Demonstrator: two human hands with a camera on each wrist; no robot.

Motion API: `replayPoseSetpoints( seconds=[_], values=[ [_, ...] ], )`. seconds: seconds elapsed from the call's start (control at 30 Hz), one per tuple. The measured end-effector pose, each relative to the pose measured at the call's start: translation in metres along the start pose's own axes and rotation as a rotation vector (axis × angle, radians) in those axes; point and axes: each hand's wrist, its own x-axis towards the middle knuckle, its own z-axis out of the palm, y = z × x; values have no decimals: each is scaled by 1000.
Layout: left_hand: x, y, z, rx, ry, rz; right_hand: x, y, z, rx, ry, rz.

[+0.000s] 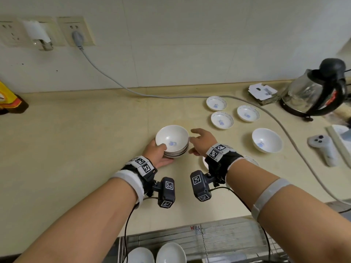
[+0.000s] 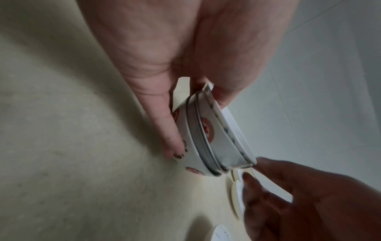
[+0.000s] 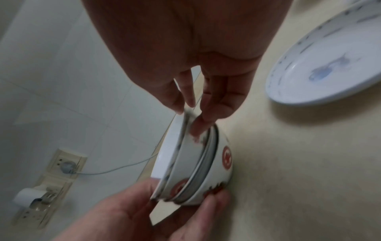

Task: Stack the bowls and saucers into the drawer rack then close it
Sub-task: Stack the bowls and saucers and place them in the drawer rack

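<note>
A stack of three white bowls [image 1: 171, 142] with red marks on their sides [image 2: 210, 138] [image 3: 198, 163] sits on the beige counter [image 1: 95, 149]. My left hand [image 1: 161, 150] [image 2: 195, 110] grips its left side, thumb over the top rim and fingers under the base. My right hand [image 1: 192, 143] [image 3: 195, 114] is open, its fingertips touching the rim on the right. Another bowl [image 1: 266, 140] and three saucers [image 1: 221, 120] stand to the right. A further saucer [image 1: 251, 161] [image 3: 329, 65] lies half hidden under my right wrist.
The open wire drawer rack [image 1: 218, 238] is at the bottom edge, with two white dishes [image 1: 171, 252] in it. A glass kettle [image 1: 315, 92], a small box [image 1: 262, 93], a grey controller [image 1: 322, 149] and a grey cable [image 1: 275, 118] occupy the right side. A yellow bottle [image 1: 7, 99] stands far left.
</note>
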Motion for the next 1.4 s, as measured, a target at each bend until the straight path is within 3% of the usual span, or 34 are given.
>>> replayPoseSetpoints(
  seconds=[0.07, 0.13, 0.23, 0.3, 0.4, 0.5, 0.67, 0.77, 0.87, 0.93, 1.07, 1.2, 1.4],
  values=[
    [1, -1, 9, -2, 28, 5, 4, 14, -34, -149, 192, -42],
    [3, -4, 18, -21, 71, 14, 13, 33, -77, -238, 404, 8],
    [7, -10, 35, -22, 147, 29, 22, 66, -142, -277, 675, 238],
    [7, -15, 45, -21, 189, 35, 25, 85, -175, -235, 724, 410],
    [11, -25, 57, -31, 245, 47, 26, 112, -206, -308, 581, 524],
    [12, -29, 61, -29, 289, 59, 39, 134, -219, -297, 439, 525],
    [5, -27, 67, -38, 317, 24, 53, 139, -228, -16, 409, 354],
    [-3, -27, 70, -35, 309, 7, 40, 105, -223, 127, 376, 187],
    [-11, -26, 68, -5, 300, 10, 31, 53, -204, 244, 214, -16],
    [-15, -25, 65, 8, 284, 23, 23, 18, -180, 201, 56, -112],
    [-18, -22, 59, -49, 255, 16, 10, -25, -119, 123, -183, -125],
    [-18, -18, 50, -164, 221, -3, 11, -32, -73, -10, -231, -129],
    [-9, -17, 36, -213, 89, 20, 10, -28, -42, -72, -177, -91]
  ],
)
